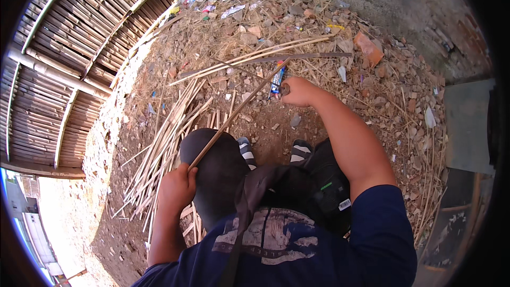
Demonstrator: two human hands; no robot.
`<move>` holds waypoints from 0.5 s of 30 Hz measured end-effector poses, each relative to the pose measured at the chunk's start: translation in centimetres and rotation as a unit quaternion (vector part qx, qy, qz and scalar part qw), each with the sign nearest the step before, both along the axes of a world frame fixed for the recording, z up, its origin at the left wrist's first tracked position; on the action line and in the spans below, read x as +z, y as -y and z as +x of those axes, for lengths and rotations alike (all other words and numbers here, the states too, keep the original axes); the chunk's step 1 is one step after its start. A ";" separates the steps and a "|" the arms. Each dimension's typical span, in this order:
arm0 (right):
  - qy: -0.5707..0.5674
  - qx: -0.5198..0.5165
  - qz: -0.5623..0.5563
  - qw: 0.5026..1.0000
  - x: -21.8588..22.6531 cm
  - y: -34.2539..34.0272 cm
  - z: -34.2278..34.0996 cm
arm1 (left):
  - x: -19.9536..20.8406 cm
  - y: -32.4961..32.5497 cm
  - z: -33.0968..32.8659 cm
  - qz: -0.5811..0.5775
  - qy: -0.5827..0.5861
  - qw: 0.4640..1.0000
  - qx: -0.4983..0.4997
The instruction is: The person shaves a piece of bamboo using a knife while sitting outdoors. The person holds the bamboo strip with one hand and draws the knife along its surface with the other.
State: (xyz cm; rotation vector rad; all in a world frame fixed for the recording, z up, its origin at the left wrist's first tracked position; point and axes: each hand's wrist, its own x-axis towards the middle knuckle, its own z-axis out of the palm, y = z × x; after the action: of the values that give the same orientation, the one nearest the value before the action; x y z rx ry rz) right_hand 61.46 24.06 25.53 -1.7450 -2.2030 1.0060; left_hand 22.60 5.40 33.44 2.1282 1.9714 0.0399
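My left hand (178,185) is closed around the near end of a long bamboo strip (229,121), which slants away over my dark-trousered left knee. My right hand (298,92) is closed on the handle of what looks like a long, thin-bladed knife (243,69). Its dark blade points left and crosses the strip near the far end; whether the two touch I cannot tell. Left of my knee lies a loose pile of pale bamboo strips (171,141). Beyond my hands, more strips (260,53) lie crosswise beside a dark flat length (313,56).
A blue wrapper (277,79) lies by my right hand. Farther off are an orange brick (368,49), rubble and plastic litter. A slatted bamboo panel (79,26) rises on the left, a wall (409,5) at the back right, and a grey board (468,125) on the right.
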 end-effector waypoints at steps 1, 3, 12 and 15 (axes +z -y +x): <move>-0.010 -0.021 0.010 1.000 -0.3 0.0 0.4 | 0.1 0.0 -0.1 -0.003 0.009 1.000 0.004; -0.016 -0.018 0.035 0.999 -0.1 0.3 0.2 | 0.3 -0.1 -0.1 -0.006 0.016 1.000 0.010; -0.006 -0.022 0.044 0.999 -0.2 -0.4 0.5 | 0.0 -0.3 0.0 -0.007 0.034 0.999 0.015; 0.022 -0.031 0.022 0.999 2.1 0.3 1.0 | 0.2 0.1 0.1 0.000 0.022 1.000 0.019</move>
State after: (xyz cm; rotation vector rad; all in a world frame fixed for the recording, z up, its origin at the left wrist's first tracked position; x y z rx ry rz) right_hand 62.45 23.75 27.60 -1.8224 -2.1649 0.9073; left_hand 22.72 5.34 33.62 2.0705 1.9868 0.0921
